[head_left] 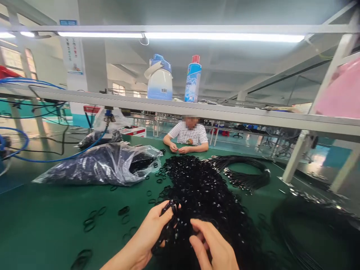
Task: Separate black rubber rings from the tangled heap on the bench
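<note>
A large heap of small black rubber-like rings (191, 183) covers the middle of the green table. My left hand (154, 225) is closed around a bunch of black rings (170, 210) over the near part of the heap; some hang below its palm. Just to the right, my right hand (210, 242) hovers close to the heap, its thumb and index finger apart. Nothing shows between those fingertips, though the other fingers are partly hidden. Loose rings (89, 225) lie scattered on the table to the left.
A clear plastic bag (104, 165) full of black pieces lies at left. Coiled black cables (250, 172) rest at right. A shelf (174, 105) crosses above, bearing a thermos jug (160, 80) and a spray can (193, 80). A co-worker (188, 135) sits opposite, hands together.
</note>
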`<state>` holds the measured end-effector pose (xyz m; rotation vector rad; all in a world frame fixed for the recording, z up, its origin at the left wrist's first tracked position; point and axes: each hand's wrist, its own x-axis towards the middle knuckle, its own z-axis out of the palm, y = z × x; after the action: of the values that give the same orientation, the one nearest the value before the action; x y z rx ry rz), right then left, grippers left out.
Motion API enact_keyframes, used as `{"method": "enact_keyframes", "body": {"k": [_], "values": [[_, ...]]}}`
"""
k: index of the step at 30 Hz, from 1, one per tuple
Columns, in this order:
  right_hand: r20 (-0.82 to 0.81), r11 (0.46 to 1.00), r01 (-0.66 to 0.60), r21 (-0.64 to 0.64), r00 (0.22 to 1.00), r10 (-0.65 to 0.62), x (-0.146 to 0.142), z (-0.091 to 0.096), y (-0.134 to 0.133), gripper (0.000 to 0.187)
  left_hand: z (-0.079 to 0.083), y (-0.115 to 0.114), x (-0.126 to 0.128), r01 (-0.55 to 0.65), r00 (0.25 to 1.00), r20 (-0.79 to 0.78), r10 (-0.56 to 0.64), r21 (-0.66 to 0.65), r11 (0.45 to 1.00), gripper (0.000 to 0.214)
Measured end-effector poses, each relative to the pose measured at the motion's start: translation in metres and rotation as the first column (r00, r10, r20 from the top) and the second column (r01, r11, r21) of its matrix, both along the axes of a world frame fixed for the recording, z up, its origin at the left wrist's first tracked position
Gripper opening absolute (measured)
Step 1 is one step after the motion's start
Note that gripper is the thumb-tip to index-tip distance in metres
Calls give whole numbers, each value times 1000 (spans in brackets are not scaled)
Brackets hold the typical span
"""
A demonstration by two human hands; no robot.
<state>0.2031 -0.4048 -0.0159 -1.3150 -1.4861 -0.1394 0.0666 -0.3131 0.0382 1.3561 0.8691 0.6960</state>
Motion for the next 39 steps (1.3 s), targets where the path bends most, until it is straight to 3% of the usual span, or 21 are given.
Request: {"method": "enact_keyframes", "body": {"k": [2,5,7,11,14,18,21,24,27,30,33,36,39], "values": [[-287,990,-97,-106,956,63,7,15,0,33,2,-7,21,53,998,40,-52,-41,998,38],[-532,954,-191,-233,846,40,21,36,-3,34,2,-12,50,95,989,119,-89,-50,994,38],[-588,935,-219,-280,809,14,34,47,-7,26,2,-13,64,122,982,151,-114,-41,992,38],[-577,922,-201,-331,816,-29,58,56,-16,16,3,-16,74,132,982,141,-126,-32,991,36],[-575,911,-209,-355,817,-37,66,54,-20,15,4,-12,59,103,986,131,-100,-21,994,35],[-489,886,-209,-413,872,-23,66,48,-23,19,9,7,3,-93,995,55,89,69,993,36],[-346,874,-120,-472,936,-58,68,39,-24,21,13,22,-50,-281,960,21,280,90,956,40],[-138,876,2,-481,987,-79,73,27,-23,22,11,26,-85,-377,926,29,376,64,924,44],[34,923,125,-363,992,-121,72,16,-21,26,2,19,-88,-345,937,53,345,-5,939,44],[108,967,173,-186,982,-155,54,14,-17,26,-9,6,-70,-246,962,91,258,-127,961,46],[-64,969,-41,-243,998,26,17,17,-12,21,-14,-9,-45,-123,977,139,161,-248,961,45],[-419,865,-306,-397,899,126,-15,25,-2,21,-11,-20,-21,-12,976,202,76,-304,953,40],[-595,804,-441,-400,792,138,-16,37,7,16,-5,-22,-3,29,966,252,50,-298,954,37]]}}
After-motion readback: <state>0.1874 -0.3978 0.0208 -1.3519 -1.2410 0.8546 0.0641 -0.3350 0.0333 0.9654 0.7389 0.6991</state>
